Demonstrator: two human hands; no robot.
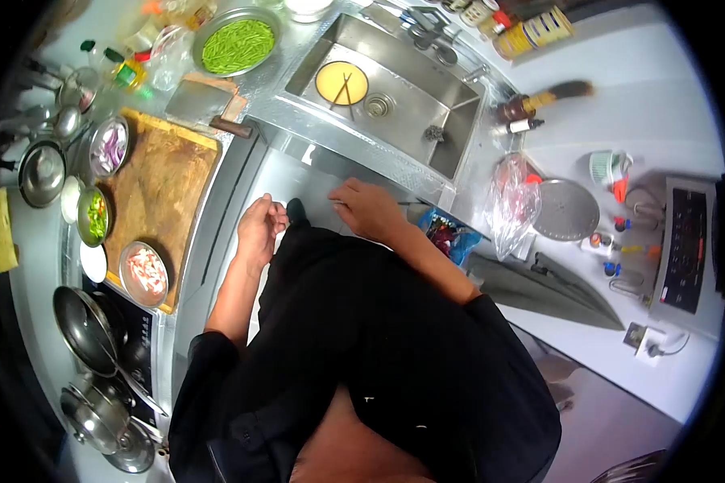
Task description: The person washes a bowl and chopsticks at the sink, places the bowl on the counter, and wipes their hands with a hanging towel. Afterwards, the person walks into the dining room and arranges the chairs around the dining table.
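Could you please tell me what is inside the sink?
The sink holds a bowl with yellow contents, chopsticks over its rim, and a dark scrubber; the drain shows too. What lies beneath the bowl is covered and cannot be seen.

Two hands (369,208) are spotted mid-frame, three filled bowls (147,300) are counted at one cutting board (167,177), left; one sink (417,97), top!

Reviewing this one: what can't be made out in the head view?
All in the head view:
Right hand: palm hidden by the back of the hand.
Blue bag: lower part hidden by the right forearm; contents too blurred to name.
Yellow can: print too small.
Metal object, bottom right: cut off by the picture's edge.
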